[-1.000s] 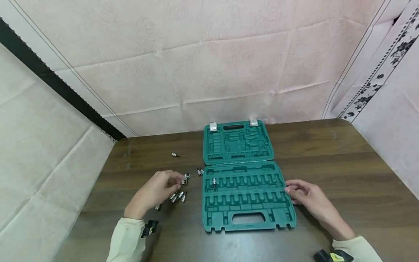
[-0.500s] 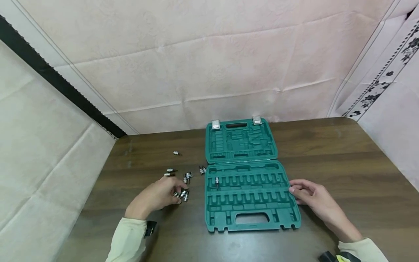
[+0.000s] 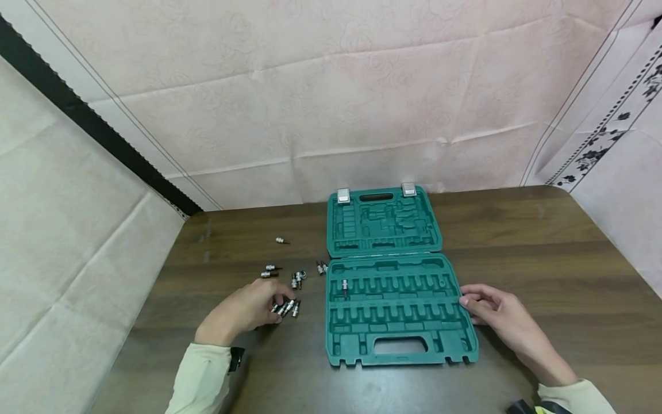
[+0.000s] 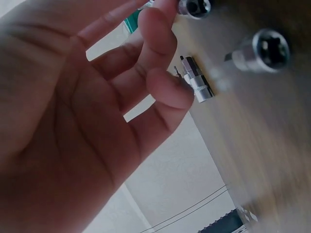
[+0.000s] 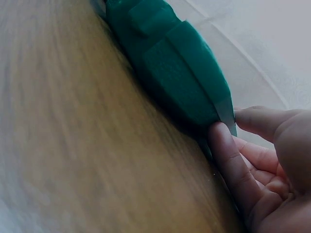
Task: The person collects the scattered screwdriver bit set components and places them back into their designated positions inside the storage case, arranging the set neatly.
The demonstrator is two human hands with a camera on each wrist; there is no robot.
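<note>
In the head view an open green socket case (image 3: pixel 400 310) lies on the table, its moulded slots showing. One silver bit socket (image 3: pixel 345 286) sits in its upper left part. My right hand (image 3: pixel 499 313) pinches the case's right edge; in the right wrist view, thumb (image 5: pixel 224 141) and index finger meet at the case corner (image 5: pixel 194 82). To the left of the case, my left hand (image 3: pixel 250 310) is over a small cluster of bit sockets (image 3: pixel 295 309), fingers bent. Whether it pinches one is unclear. A bit socket (image 4: pixel 194 7) shows beside its fingertips in the left wrist view.
More bit sockets (image 3: pixel 269 275) lie behind the left hand, with others (image 3: pixel 298 278) between it and the case. A lone bit socket (image 3: pixel 281 240) lies farther back. Two (image 3: pixel 320 268) lie by the case's left edge. A cloth-covered wall (image 3: pixel 362 115) rises behind the wooden table (image 3: pixel 507 230).
My left hand has moved nearer to me, from the rear bit sockets to the front cluster; two bit sockets behind it have come into view. My right hand stays at the case edge.
</note>
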